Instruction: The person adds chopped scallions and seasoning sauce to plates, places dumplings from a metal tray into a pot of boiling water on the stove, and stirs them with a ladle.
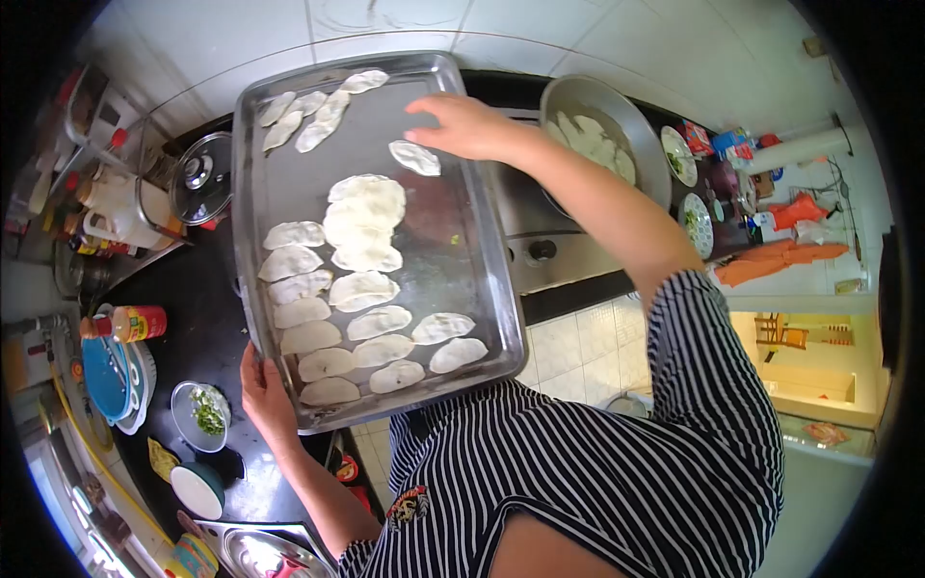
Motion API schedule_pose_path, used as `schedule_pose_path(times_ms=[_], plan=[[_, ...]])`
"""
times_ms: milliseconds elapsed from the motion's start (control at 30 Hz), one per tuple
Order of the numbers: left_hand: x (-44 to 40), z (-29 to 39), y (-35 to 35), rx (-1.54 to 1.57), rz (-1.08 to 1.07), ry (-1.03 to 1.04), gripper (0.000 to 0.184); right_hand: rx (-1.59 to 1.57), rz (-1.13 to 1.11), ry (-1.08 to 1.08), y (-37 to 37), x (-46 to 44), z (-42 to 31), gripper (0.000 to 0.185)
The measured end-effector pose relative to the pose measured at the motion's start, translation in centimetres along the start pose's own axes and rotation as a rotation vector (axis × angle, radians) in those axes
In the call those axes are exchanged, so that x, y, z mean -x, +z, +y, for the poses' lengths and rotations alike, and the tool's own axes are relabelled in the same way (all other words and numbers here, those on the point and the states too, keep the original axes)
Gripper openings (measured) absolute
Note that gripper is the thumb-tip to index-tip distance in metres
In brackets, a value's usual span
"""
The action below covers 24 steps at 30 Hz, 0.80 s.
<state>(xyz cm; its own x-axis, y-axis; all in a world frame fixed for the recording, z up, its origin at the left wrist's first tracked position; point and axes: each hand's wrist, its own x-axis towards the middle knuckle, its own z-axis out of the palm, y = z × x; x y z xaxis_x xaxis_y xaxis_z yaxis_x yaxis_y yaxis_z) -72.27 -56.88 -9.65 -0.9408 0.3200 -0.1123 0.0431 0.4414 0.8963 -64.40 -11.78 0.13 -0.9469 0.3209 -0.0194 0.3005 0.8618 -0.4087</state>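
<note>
A large metal tray [424, 250] holds rows of white, flat-folded dumplings [366, 289]. My left hand [266, 393] grips the tray's near left edge, fingers closed round the rim. Over the far right part of the tray is my right hand [461, 125], its thumb and fingers apart with nothing between them. A single dumpling [414, 158] lies just below those fingertips; whether they touch it I cannot tell. Several dumplings [323, 120] lie grouped in the far left corner, and some overlap in the middle. More dumplings [599, 144] sit inside a round metal pan [647, 144] right of the tray.
The pan stands on a steel gas stove [554, 252]. Left on the black counter are a glass lid [204, 175], a bowl of chopped greens [202, 416], a seasoning jar [140, 324] and a blue basin [108, 378]. A sink [265, 554] is at the lower left. Tiled wall backs the tray.
</note>
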Motion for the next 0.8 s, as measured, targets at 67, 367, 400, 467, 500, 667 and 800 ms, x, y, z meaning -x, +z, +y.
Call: schedule_pose_path(times_ms=[67,367,400,467,500,667,800], plan=[[0.1,0.4,0.0,-0.007,0.009,-0.019,0.037,0.044,0.079,0.054,4.7,-6.3,1.8,0.055],[0.1,1.9,-0.4,-0.048,0.023,-0.096,0.038,0.251,0.290,0.181,10.7,-19.4,4.1,0.038],[0.1,2.0,-0.5,-0.016,0.015,-0.115,0.037,0.274,0.310,0.280,11.0,-19.3,3.0,0.039],[0.2,2.6,-0.6,0.000,0.005,-0.143,0.037,0.239,0.228,0.358,10.7,-19.3,0.7,0.040],[0.1,2.3,-0.7,0.005,0.004,-0.149,0.037,0.202,0.154,0.441,10.4,-19.5,-0.1,0.040],[0.0,1.9,-0.9,-0.051,-0.017,-0.138,0.037,0.112,-0.053,0.126,9.9,-21.7,-2.0,0.049],[0.0,1.3,-0.8,-0.055,0.003,-0.077,0.036,0.233,-0.029,-0.151,12.7,-23.8,-3.4,0.067]])
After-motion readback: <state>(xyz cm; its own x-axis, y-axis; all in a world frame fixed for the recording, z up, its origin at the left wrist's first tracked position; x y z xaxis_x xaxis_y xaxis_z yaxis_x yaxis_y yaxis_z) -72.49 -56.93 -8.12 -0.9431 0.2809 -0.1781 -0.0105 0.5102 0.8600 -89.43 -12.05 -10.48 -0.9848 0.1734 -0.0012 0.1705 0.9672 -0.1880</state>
